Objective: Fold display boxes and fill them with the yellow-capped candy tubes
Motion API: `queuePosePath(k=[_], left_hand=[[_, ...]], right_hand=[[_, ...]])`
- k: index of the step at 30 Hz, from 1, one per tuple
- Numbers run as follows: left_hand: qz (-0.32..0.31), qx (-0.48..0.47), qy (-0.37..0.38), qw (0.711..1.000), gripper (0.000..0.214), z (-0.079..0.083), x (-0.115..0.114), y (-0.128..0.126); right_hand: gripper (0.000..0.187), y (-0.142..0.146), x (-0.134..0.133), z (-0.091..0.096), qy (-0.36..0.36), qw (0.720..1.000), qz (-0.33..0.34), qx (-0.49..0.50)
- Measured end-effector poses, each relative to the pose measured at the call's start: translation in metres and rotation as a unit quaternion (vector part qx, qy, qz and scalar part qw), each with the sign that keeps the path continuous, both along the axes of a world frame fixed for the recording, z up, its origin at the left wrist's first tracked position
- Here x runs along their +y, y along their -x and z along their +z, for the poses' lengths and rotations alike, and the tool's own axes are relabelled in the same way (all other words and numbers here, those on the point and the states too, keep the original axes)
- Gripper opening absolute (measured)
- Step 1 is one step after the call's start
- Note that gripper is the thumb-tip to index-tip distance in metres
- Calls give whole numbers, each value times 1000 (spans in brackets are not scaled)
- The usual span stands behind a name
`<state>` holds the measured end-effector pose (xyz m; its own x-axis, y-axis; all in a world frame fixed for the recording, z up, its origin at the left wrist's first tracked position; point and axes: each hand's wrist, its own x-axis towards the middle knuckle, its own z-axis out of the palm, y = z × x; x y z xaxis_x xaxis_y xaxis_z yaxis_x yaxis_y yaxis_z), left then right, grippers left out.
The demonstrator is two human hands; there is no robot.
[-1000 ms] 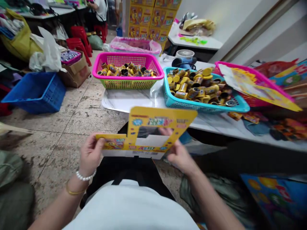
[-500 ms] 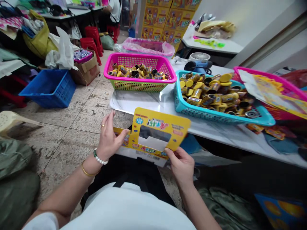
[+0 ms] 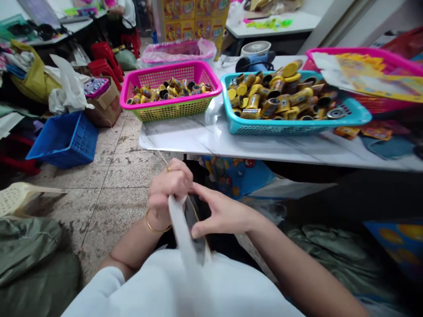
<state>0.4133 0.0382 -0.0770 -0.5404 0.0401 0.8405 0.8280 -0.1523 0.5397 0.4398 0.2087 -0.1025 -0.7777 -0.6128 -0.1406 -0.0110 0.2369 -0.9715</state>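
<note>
Over a white shirt (image 3: 231, 295), a person's hands work a thin printed card (image 3: 180, 229) held edge-on, its pale strip and dark face blurred, its print unreadable. The left hand (image 3: 168, 189) has its fingers closed around the card's upper end, a ring on one finger and a gold bangle at the wrist. The right hand (image 3: 224, 215) has its fingers stretched straight, their tips on the card's dark face; whether its thumb grips is hidden. Beyond the fingertips, on a veined, glossy marble table (image 3: 185, 138), two plastic mesh baskets stand heaped: a teal basket (image 3: 291, 128) and a pink-and-green basket (image 3: 170, 105), both full of yellow-and-black tins (image 3: 254, 102), round and metal-ended, none set out in order. Flat packets (image 3: 376, 133) lie right of the teal basket. Left of the fingers, a blue crate (image 3: 64, 143) sits on speckled, worn floor tile (image 3: 122, 176). Far ahead, printed cartons (image 3: 194, 22) stand stacked, and a co-worker (image 3: 125, 13) sits at a distant table.
</note>
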Motion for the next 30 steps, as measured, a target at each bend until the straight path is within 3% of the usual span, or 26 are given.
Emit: queuePosePath(k=[1,3,5,7,9,11,13,15,17,19,22,25,28,30], left_hand=[[-9,13,9,1000,64,5,0,0],[-24,23,29,999,65,10,-3,0],[-61,8,59,996,65,7,-4,1],[-109,6,82,991,65,-3,-2,3],[-136,19,64,989,65,-12,1,4],[-138,24,46,989,67,-16,4,3],[-114,5,49,992,69,-13,0,-1],[-61,-6,55,997,71,-5,-10,-5],[5,9,92,996,58,2,-23,-7],[65,57,183,979,28,7,-34,-4],[79,133,319,935,45,8,-45,10],[91,171,426,884,44,7,-48,20],[165,201,500,826,19,12,-51,21],[179,243,507,807,11,17,-53,19]], right_hand=[[99,7,-1,6,-57,998,17,18],[73,17,2,14,-148,988,-16,51],[55,21,4,17,-219,967,-86,101],[53,21,-3,17,-279,942,-114,145],[55,21,-17,19,-331,927,-71,161],[42,23,-30,23,-379,909,-20,175],[26,29,-35,28,-414,890,-13,193],[25,36,-30,32,-440,873,-59,203],[27,40,-21,36,-468,852,-110,205],[28,39,-16,38,-501,830,-137,205],[32,33,-18,40,-530,808,-149,212],[31,28,-23,37,-521,811,-145,221],[27,30,-22,31,-450,860,-96,218],[30,34,-17,27,-385,895,-76,211]])
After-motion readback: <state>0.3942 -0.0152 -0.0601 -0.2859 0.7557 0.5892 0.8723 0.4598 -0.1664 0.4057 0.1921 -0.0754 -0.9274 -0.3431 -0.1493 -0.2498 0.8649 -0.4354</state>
